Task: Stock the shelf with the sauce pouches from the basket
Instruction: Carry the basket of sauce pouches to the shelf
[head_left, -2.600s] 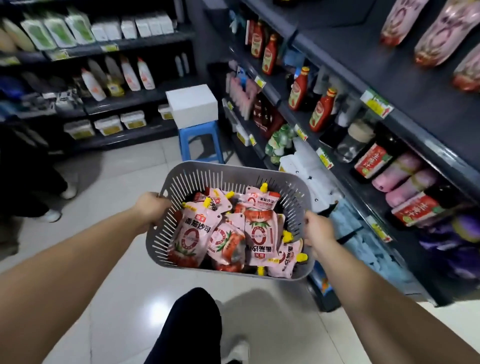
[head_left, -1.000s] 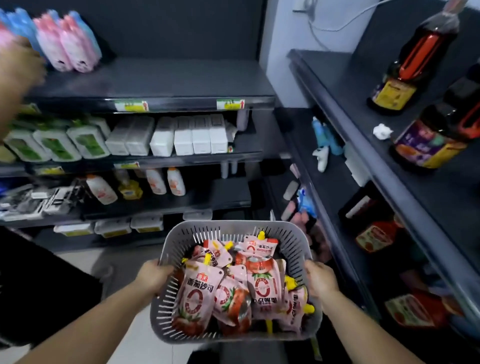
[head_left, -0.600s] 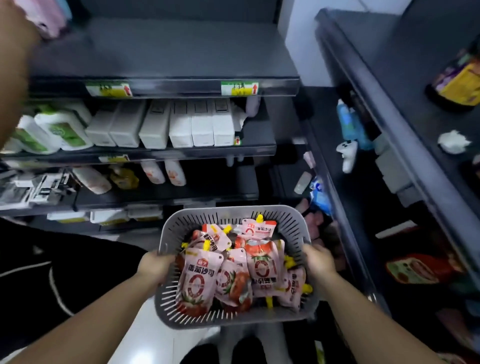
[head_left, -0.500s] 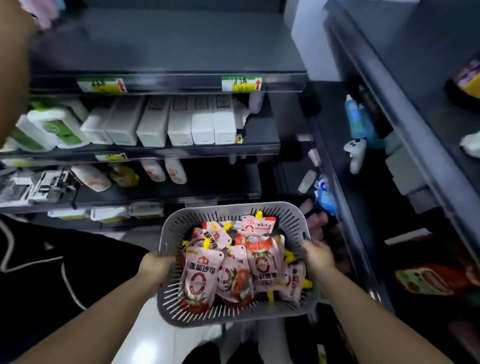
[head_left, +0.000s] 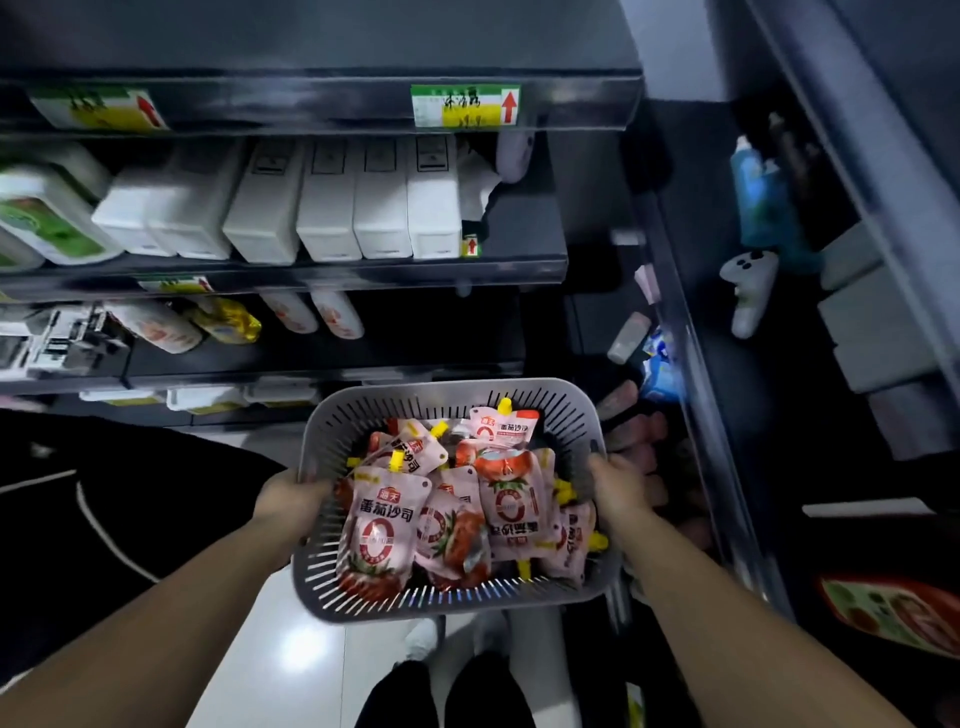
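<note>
Both bare forearms extended from lower corners of frame toward centre, converging. Left hand (head_left: 291, 499) gripped left rim of basket (head_left: 452, 388), fingers curled at edge. Right hand (head_left: 618, 486) gripped right rim likewise, back of hand toward camera. Wrists roughly straight. Dark-trousered legs showed at bottom centre.

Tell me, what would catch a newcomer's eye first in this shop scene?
The grey basket at centre stands out, heaped with pink and red sauce pouches with yellow caps, held at its sides by the left hand and the right hand. Behind it, a row of white boxes stands on a dark shelf, below a green and yellow price label with a red arrow.
</note>
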